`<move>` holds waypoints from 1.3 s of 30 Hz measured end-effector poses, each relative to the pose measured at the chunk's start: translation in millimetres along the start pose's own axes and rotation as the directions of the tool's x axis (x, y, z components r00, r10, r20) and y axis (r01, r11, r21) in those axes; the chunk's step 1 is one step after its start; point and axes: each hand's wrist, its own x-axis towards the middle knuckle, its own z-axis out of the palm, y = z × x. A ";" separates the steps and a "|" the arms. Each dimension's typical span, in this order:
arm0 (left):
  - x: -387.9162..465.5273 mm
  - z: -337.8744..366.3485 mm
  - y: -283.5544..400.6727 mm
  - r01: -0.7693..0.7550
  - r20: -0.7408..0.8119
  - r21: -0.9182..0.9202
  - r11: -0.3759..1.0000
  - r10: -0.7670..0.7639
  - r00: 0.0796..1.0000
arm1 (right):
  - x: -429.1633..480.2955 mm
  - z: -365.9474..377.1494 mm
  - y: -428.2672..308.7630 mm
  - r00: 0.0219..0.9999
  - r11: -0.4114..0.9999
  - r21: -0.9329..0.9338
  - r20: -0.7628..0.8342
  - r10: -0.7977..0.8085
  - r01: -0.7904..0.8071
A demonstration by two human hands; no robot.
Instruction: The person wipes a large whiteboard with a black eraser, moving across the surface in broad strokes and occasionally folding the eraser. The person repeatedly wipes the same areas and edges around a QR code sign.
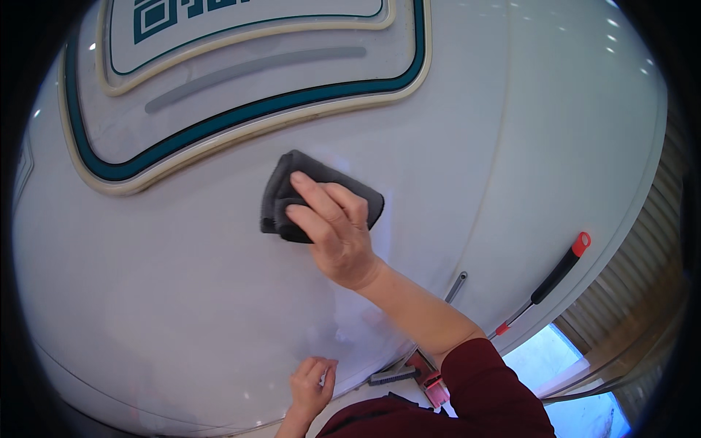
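A folded dark grey cloth (328, 171) lies pressed against a glossy white panel (191, 274). My right hand (340, 232) grips the cloth, its fingers bent over the folded edge. Low in the view, my left hand (313, 383) hangs in front of the panel's lower part with fingers loosely curled and nothing visible in it. Above the cloth, a raised frame (306, 101) with cream trim and a teal band surrounds a panel that bears printed marks.
At the right, a long handle (556, 276) with a black grip and red end leans by the panel, beside a thinner grey pole (456, 287). Lower down are a grey brush (394, 375) and a red and pink object (435, 390). Ribbed brown material (608, 295) borders the right side.
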 end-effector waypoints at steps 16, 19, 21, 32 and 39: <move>-16.4 22.5 -9.5 0.022 0.111 0.040 0.999 -0.026 0.994 | -7.2 -97.2 190.5 0.888 0.827 -0.325 -0.204 0.412 -0.459; -17.6 25.7 -13.3 0.023 0.114 0.046 0.999 -0.028 0.993 | -17.2 -111.0 220.5 0.824 0.742 -0.360 -0.286 0.489 -0.566; -21.2 27.7 -17.4 0.043 0.135 0.051 0.998 -0.050 0.990 | -25.3 -120.3 235.3 0.796 0.693 -0.392 -0.306 0.522 -0.605; -26.0 36.1 -27.9 0.033 0.188 0.078 0.996 -0.047 0.981 | -36.5 -125.5 241.7 0.745 0.617 -0.420 -0.326 0.582 -0.666; -27.9 50.1 -35.3 0.018 0.242 0.061 0.998 -0.032 0.970 | -24.7 -108.1 194.3 0.744 0.669 -0.326 -0.277 0.608 -0.668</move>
